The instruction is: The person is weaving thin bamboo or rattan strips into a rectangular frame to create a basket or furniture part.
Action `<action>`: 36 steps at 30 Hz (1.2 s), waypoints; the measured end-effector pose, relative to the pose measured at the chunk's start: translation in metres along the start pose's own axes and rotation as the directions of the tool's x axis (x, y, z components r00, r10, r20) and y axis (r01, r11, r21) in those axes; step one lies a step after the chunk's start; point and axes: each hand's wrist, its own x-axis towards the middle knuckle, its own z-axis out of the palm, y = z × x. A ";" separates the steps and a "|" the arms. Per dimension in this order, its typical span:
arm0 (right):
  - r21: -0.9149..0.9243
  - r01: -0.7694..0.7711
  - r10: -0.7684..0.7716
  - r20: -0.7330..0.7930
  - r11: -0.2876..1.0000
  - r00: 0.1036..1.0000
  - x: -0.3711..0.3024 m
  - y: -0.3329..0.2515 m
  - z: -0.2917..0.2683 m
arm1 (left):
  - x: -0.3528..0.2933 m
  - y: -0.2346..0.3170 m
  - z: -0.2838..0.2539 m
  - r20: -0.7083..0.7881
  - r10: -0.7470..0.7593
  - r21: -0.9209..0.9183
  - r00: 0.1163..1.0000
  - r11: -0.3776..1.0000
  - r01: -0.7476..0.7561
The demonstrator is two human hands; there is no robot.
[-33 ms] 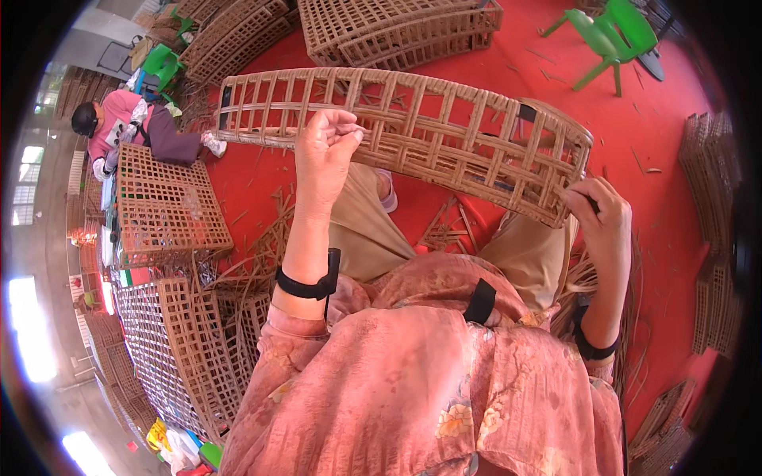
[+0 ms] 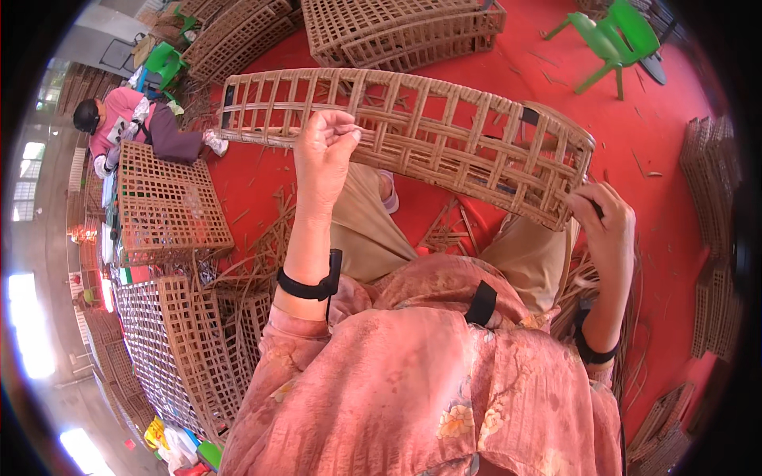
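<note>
Long woven tan wicker lattice panel (image 2: 413, 135) mostly latticed. Left hand (image 2: 321, 155) fist-closed on lower rail; right hand (image 2: 603, 218) pinching right end, probably loose strand; end unfinished.

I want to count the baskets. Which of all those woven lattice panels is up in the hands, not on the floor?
The long curved wicker lattice panel, gripped by the left hand and the right hand. The other lattice pieces lie or are stacked on the red floor.

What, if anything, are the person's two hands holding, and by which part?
Both hold one long curved woven wicker lattice panel: the left hand grips its near long edge around the middle, the right hand its right end.
</note>
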 end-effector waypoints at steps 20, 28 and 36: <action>0.119 0.030 -0.041 0.090 0.992 0.995 0.009 0.013 -0.001 | 0.011 -0.013 -0.018 -0.153 0.352 0.616 0.923 0.764 -0.189; -0.058 0.145 -0.146 -0.012 0.988 0.989 0.007 0.001 0.013 | 0.027 -0.004 -0.040 -0.004 0.085 0.570 0.996 0.819 -0.068; -0.261 0.129 -0.136 -0.010 0.957 0.991 -0.003 -0.019 0.010 | 0.046 -0.003 -0.061 0.126 -0.155 0.170 0.980 0.976 0.133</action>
